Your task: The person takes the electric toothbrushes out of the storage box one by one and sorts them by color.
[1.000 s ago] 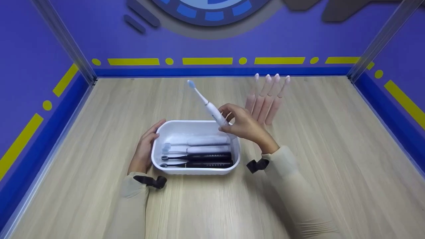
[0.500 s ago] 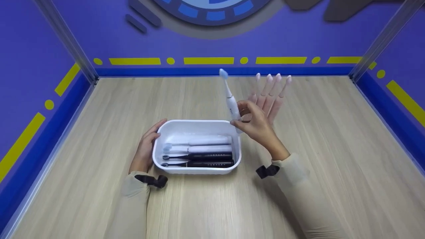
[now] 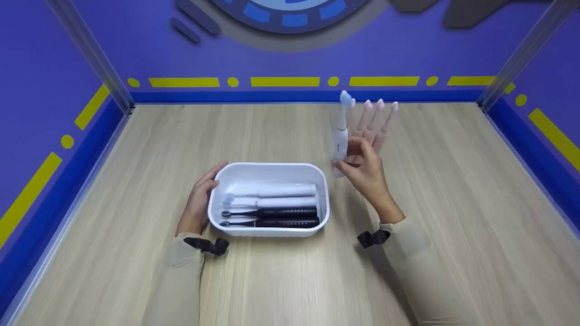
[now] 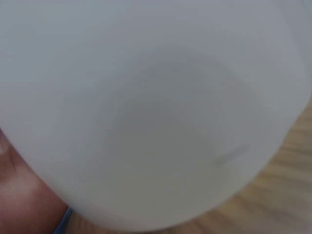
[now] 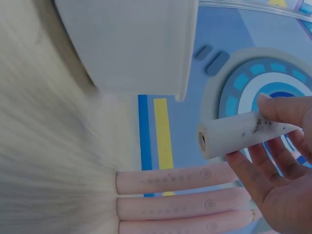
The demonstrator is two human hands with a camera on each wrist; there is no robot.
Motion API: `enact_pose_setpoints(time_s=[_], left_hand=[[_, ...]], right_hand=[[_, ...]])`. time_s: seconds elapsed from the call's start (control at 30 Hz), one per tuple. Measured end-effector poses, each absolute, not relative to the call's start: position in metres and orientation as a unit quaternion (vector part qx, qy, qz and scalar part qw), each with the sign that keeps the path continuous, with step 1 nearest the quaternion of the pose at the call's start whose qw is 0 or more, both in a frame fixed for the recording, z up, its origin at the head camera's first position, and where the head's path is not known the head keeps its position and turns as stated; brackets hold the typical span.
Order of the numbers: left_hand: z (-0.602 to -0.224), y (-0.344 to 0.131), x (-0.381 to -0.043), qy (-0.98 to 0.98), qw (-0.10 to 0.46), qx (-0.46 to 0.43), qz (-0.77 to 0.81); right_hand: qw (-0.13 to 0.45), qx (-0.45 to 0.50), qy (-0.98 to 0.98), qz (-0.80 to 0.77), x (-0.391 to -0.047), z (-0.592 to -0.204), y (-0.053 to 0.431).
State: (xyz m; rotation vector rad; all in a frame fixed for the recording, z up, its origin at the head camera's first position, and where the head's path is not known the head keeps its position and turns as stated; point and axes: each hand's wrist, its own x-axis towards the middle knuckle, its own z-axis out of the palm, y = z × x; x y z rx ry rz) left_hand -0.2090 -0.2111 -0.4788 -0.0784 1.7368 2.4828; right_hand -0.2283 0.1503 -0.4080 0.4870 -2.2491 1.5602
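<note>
My right hand [image 3: 364,170] pinches a white electric toothbrush [image 3: 340,142] by its handle, brush head up, beside the bin's right end. In the right wrist view the handle [image 5: 229,134] shows its round base hanging free above the table, thumb on one side and fingers on the other. My left hand [image 3: 199,201] rests against the left end of a white plastic bin [image 3: 272,232], fingers along its outer wall and rim. Inside lie two white toothbrushes [image 3: 285,202] and two black toothbrushes [image 3: 287,223], heads to the left. The bin's wall [image 4: 161,122] fills most of the left wrist view.
Several pink electric toothbrushes [image 3: 380,136] stand upright in a row behind my right hand, partly hidden by it. The wood-grain table [image 3: 453,181] ends at a blue back wall [image 3: 290,65] with yellow marks, and blue panels enclose both sides.
My right hand has carried the white toothbrush from above the bin to the right, turning it from tilted left to nearly upright. The left hand and the bin have stayed put.
</note>
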Motion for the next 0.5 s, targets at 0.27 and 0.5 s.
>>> enact_pose_setpoints(time_s=[0.27,0.5], left_hand=[[-0.478,-0.212,-0.209,0.590,0.053,-0.029,0.805],[-0.478,-0.212,-0.209,0.599,0.055,-0.028,0.799]], right_hand=[[0.183,0.145,-0.806,0.545,-0.228,-0.420,0.155],[0.169,0.124,-0.815,0.540,-0.230,-0.430,0.159]])
